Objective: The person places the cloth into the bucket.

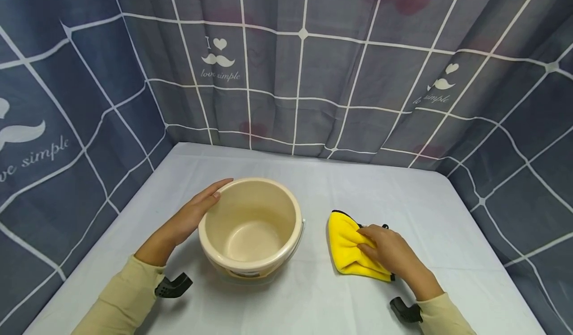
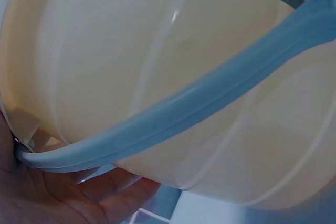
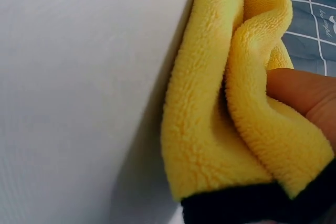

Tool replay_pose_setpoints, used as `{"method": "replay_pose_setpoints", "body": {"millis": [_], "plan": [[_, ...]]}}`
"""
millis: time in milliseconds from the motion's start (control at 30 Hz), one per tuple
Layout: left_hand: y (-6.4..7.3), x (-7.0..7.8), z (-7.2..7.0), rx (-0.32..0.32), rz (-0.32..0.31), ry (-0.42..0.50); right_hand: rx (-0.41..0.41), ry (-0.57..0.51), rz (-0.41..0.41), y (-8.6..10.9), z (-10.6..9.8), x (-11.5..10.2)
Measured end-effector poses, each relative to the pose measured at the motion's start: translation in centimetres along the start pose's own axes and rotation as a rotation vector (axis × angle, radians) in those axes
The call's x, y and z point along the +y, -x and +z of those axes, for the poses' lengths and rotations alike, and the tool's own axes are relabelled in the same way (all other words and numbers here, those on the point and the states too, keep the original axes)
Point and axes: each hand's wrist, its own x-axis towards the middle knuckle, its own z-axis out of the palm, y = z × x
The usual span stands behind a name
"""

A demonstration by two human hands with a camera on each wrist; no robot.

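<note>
A cream plastic bucket (image 1: 203,235) stands on the white table, its round mouth facing up. My left hand (image 1: 192,213) holds it at the left of the rim, thumb at the edge and fingers along the outside wall. In the left wrist view, a blue-grey handle (image 2: 173,114) hangs across the ribbed bucket wall (image 2: 105,66). To the right, my right hand (image 1: 389,248) pinches a folded yellow fleecy cloth (image 1: 344,245) with dark edging. The right wrist view shows the cloth (image 3: 199,145) bunched into folds, a finger (image 3: 294,90) pressing into it.
The white-covered table (image 1: 313,305) reaches back to a grey curtain (image 1: 268,66) with white grid lines. Blue-grey curtains of the same pattern flank it on the left (image 1: 58,141) and right (image 1: 528,151). Dark wrist devices stick out beneath both sleeves.
</note>
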Motion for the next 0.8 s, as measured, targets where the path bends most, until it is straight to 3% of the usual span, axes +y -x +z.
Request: {"method": "replay_pose_setpoints", "body": {"millis": [800], "plan": [[0.06, 0.01, -0.04, -0.006, 0.003, 0.007, 0.114, -0.007, -0.113, -0.76, -1.02, -0.46]]}}
